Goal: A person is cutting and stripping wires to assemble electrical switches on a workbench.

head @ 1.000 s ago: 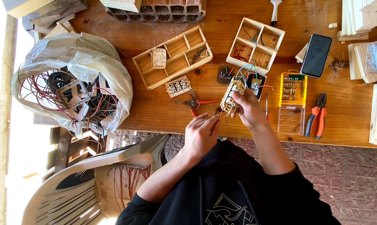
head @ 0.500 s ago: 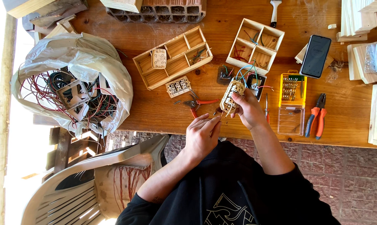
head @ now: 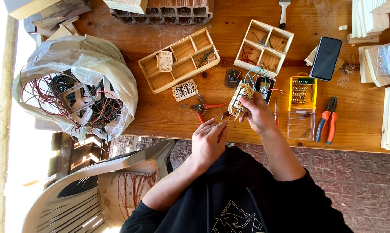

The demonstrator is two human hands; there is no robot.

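My right hand grips a beige electrical switch module with blue and coloured wires trailing from its top, held just above the wooden table. Below and left of it, at the table's front edge, my left hand has its fingers together pointing toward the module, holding nothing that I can see. Red-handled cutters lie on the table between the hands. A second beige switch block rests to the left of the cutters.
A long wooden divided tray holds a switch part; a square divided tray sits right of it. Further right are a yellow bit case, orange pliers and a phone. A plastic bag of wires sits left, above a plastic chair.
None of note: my right hand keeps hold of the switch module, and my left hand stays close beneath it with only slight finger movement.
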